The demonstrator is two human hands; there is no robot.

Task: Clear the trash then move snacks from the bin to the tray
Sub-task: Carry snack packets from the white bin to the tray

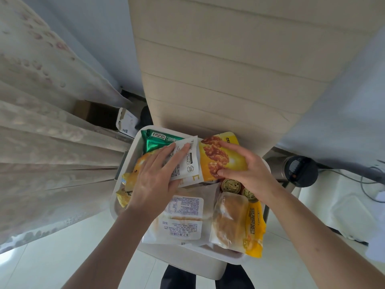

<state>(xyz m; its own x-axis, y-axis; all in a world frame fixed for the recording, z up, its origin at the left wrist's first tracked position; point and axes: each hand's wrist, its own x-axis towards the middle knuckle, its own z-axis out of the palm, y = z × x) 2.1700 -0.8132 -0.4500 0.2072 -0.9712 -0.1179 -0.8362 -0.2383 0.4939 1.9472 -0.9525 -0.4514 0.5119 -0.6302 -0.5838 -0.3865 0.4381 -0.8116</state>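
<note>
Left hand (154,180) pressing white packet (185,161), right hand (248,170) gripping yellow packet (227,157)

One white bin (125,203) holding snack packets. One green foil packet (155,140) at the far left corner. One white packet with a printed label (187,161) overlying it. One yellow packet picturing glazed nuts (218,157) at the far right. One large pale bread packet with a white label (183,217) at the near side. One clear-and-yellow bun packet (237,222) beside it. Yellow wrappers (129,182) at the left edge; their number cannot be told. Two gold round lids (230,186) between the nut packet and the bun packet. Two hands: one left hand (154,182), one right hand (248,170). One dark round device (300,171) outside the bin.
</note>
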